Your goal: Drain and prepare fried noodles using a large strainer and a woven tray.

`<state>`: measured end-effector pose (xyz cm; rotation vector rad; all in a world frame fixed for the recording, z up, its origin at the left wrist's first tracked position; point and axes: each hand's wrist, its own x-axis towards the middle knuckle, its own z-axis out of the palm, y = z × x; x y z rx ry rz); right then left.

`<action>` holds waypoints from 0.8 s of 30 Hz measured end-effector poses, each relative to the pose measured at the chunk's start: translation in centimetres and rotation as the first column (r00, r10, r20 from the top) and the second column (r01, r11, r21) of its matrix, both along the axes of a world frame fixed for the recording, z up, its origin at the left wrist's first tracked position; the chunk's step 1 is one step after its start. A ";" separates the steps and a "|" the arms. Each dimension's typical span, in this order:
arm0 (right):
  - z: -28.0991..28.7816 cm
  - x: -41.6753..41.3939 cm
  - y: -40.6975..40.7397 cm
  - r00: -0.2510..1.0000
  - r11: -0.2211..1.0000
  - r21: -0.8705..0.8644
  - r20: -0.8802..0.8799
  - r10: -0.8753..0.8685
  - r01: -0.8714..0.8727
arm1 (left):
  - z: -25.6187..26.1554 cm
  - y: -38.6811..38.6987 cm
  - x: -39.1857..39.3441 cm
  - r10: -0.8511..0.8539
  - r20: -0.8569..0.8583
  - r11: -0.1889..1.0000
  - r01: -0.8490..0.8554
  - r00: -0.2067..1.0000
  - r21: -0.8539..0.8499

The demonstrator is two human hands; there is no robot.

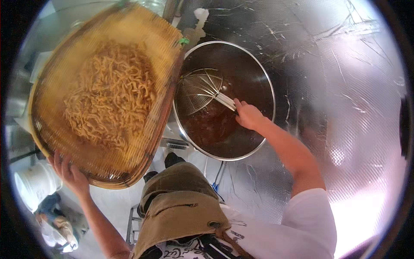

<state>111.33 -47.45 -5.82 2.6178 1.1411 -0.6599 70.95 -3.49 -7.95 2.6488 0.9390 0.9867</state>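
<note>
My left hand (69, 173) grips the near left rim of a large woven bamboo basket (136, 26), which is tilted. A heap of brown, wavy strips of food (110, 100) lies in it. Just right of the basket stands a big round steel pot (273, 97) with dark brown liquid (223, 129) inside. My right hand (249, 114) is closed round the handle of a wire-mesh skimmer (203, 90) over the pot. The mesh head is by the pot's left side, beside the basket; whether it dips into the liquid I cannot tell.
Crinkled, foil-like metal sheeting (323, 97) surrounds the pot's right side. A white plastic bucket (37, 184) is at the lower left, with another person (56, 223) near it. A metal frame like a stool or ladder (131, 225) stands by my legs. A dark cable (220, 171) hangs below the pot.
</note>
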 end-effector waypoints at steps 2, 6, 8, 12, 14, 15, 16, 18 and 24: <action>-3.2 2.7 0.4 0.998 0.992 -0.113 0.045 0.054 -0.049 | 0.4 0.0 -0.2 0.013 -0.058 1.000 -0.011 0.998 0.029; -8.0 7.0 0.5 0.978 0.951 -0.288 0.133 0.158 -0.114 | 0.9 0.1 -0.7 0.004 -0.129 1.000 -0.002 0.992 0.018; -9.6 9.3 -0.6 0.992 0.955 -0.296 0.121 0.048 -0.010 | 0.8 0.1 -0.1 0.000 -0.135 1.000 0.001 0.991 0.008; -7.0 13.1 -1.9 0.993 0.887 -0.446 -0.038 0.109 -0.114 | 0.6 0.2 -0.6 0.015 -0.149 1.000 -0.018 0.989 -0.016; -5.1 14.3 -2.0 0.976 0.847 -0.509 -0.213 0.046 -0.151 | 0.6 0.2 -0.6 0.009 -0.123 0.999 -0.013 0.992 -0.031; -4.5 14.5 -2.4 0.916 0.756 -0.651 -0.264 -0.304 0.063 | 0.7 0.2 -0.5 0.003 -0.107 0.999 -0.007 0.994 -0.036; -4.3 14.5 -2.8 0.746 0.580 -0.783 -0.245 -0.619 0.224 | 0.8 0.2 -0.6 -0.003 -0.092 0.999 -0.001 0.996 -0.039; -4.8 14.0 -4.1 0.601 0.524 -0.811 -0.288 -0.745 0.261 | 0.6 0.4 -1.1 0.027 -0.128 0.999 -0.030 0.991 -0.027; -13.3 9.5 -6.5 0.662 0.670 -0.742 -0.496 -0.562 0.013 | 0.4 -0.3 -0.7 0.091 -0.166 0.992 -0.103 0.982 -0.069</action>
